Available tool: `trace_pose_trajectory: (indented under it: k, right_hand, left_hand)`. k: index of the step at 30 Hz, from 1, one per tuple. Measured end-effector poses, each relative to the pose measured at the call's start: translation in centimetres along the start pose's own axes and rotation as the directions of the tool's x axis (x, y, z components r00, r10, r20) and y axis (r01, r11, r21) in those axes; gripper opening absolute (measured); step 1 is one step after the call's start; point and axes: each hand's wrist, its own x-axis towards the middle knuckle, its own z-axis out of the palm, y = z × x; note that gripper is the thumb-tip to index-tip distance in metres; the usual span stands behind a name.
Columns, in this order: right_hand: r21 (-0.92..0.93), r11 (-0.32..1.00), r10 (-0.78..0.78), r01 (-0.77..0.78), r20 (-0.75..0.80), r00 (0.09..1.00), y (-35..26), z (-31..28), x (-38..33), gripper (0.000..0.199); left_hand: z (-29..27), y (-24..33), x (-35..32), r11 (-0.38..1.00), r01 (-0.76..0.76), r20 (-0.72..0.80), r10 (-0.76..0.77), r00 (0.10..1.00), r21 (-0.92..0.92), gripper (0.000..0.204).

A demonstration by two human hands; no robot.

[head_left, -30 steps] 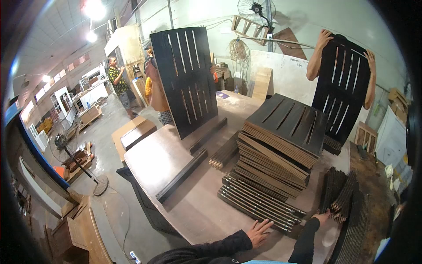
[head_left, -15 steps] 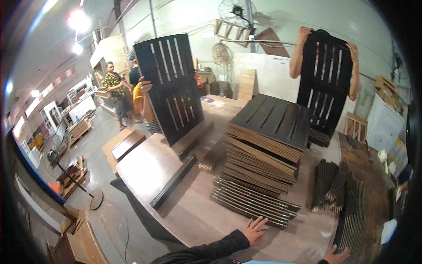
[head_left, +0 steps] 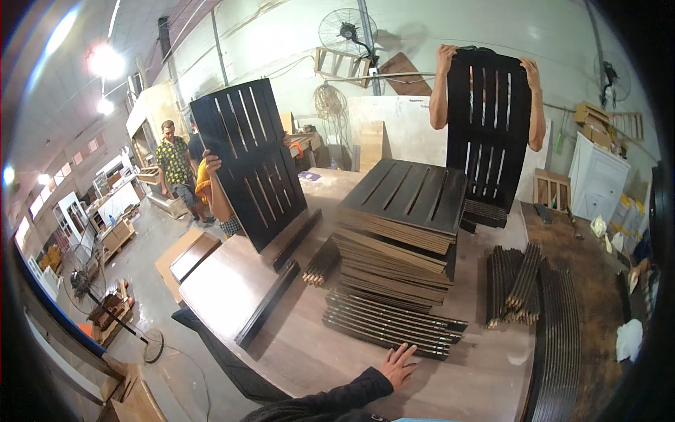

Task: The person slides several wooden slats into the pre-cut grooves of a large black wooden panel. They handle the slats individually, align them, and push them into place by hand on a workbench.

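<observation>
While our left hand [head_left: 399,368] lies spread by the lower-middle strips [head_left: 385,324], we seem to sort them; next needs gripping. We can't see our right hand.

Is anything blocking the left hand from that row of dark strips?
No, nothing visible is in between: the left hand is right at the near edge of the row of dark strips. The stack of slotted panels stands beyond the strips, not between.
</observation>
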Motion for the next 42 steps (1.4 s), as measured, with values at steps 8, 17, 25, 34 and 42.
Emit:
trace_pose_trajectory:
  k: [8,17,25,34,42]
  right_hand:
    - [0.075,0.997,0.032,-0.024,-0.11,0.993,-0.1,1.6,3.7,0.048]
    - [0.235,0.836,0.511,-0.496,-0.006,0.859,10.4,-16.5,0.4,0.051]
    - [0.057,0.922,0.383,-0.383,0.016,0.924,7.0,-19.2,-3.9,0.085]
    - [0.005,0.935,0.351,-0.354,0.111,0.93,4.1,-20.2,-4.2,0.081]
    - [-0.118,0.893,0.449,-0.434,0.223,0.865,4.2,-19.6,-1.4,0.073]
  left_hand:
    - [0.8,-0.1,1.6,0.994,-0.095,0.037,0.097,0.995,-0.059,0.04]
    - [-1.9,1.8,2.1,0.995,-0.014,0.046,0.009,0.999,0.098,0.033]
    - [-1.0,2.2,1.7,0.981,-0.15,-0.069,0.159,0.985,0.12,0.03]
    - [-0.3,0.9,1.7,0.968,-0.184,-0.1,0.203,0.974,0.17,0.027]
    - [-0.3,1.0,1.8,0.97,-0.181,-0.094,0.197,0.976,0.161,0.027]
